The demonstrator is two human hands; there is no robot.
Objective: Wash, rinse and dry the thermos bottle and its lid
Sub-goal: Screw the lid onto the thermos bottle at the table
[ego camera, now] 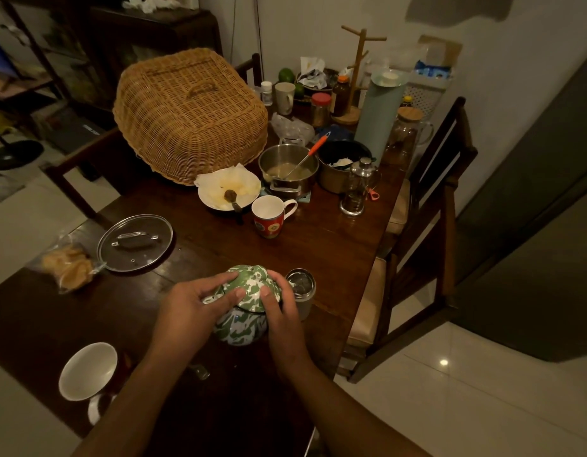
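Wooden table (335, 252) crowded; wicker cover (189, 113) seen at 11 o'clock. Green-white enamel pot (241, 326) near centre – its lid (252, 285) pressed by left hand (189, 308) and right hand (278, 311), fingers spread. Steel thermos bottle (302, 291) stood open at 3 o'clock of pot, touched by right hand's fingers.

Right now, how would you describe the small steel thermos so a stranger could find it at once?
Start at the dark wooden table and find the near right edge, where both hands rest on a green and white enamel pot. The thermos stands upright just right of that pot, beside the right hand. It is the only plain metal cylinder there, open at the top.
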